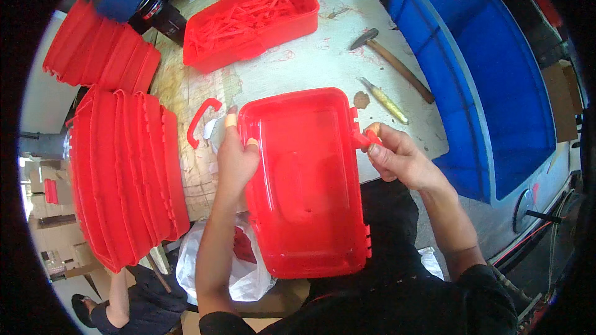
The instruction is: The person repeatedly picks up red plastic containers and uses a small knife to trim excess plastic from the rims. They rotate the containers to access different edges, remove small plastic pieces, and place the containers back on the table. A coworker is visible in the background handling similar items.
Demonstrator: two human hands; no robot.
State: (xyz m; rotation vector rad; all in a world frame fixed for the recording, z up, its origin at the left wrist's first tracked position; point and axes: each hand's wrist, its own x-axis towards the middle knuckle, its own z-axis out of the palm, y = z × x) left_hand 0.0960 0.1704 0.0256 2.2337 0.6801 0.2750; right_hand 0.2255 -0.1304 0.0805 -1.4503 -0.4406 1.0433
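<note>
A shallow red plastic box, its hollow side up, is held tilted in front of me over the table's near edge. My left hand grips its left rim, with pale tape or covers on the thumb and a finger. At the right rim, near hinge-like lugs, my right hand pinches a small red plastic piece against the box. Whether that piece is fixed to the rim I cannot tell. A loose red handle lies on the table left of my left hand.
Stacked red boxes stand at left, with another stack behind. A red bin of thin red strips sits far back near a dark cup. A hammer, a yellow-handled knife and a large blue crate are at right. Another person is lower left.
</note>
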